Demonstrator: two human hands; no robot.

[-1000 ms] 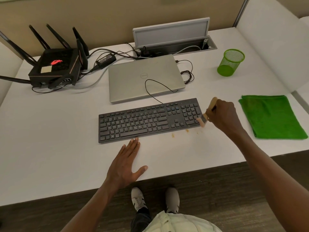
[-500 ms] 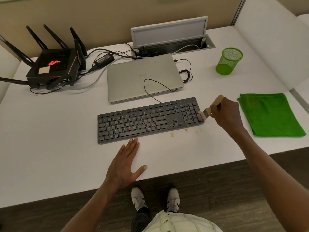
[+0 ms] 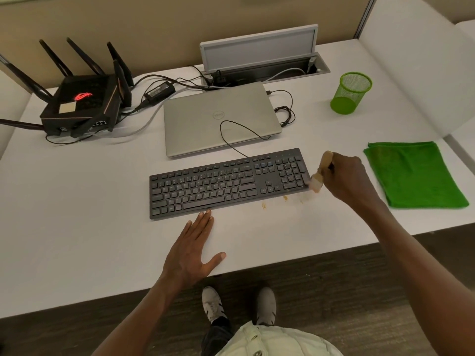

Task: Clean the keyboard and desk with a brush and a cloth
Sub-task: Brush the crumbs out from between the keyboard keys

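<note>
- Two hands are at work, and nearest is the left hand, spread flat on the desk with fingers straight and thumb out; it holds nothing, and its fingertips reach the keyboard's front edge, though actual contact is hard to tell.
- Just beyond lies the keyboard, black, flat and parallel to the desk edge. It looks light and stiff, likely to skate on the smooth top under a sideways sweep, so bracing that front edge seems sensible.
- Near its right front corner a few brownish crumbs dot the desk, loose and probably easy to scatter.
- At the keyboard's right end the right hand is curled round the brush, gripping low on the pale wooden handle, whose butt sticks up past the knuckles. The bristles are blurred, at the edge by the number pad.
- Soft bristles should flex into key gaps; a low grip gives control, and light pressure ought to spare the keycaps.
- Right of that hand, well apart, sits the folded green cloth, limp and untouched; pinching a corner or bunching it would do.
- Farther back rest a closed laptop, the keyboard's cable looped over its lid, a green mesh cup and a black router.
</note>
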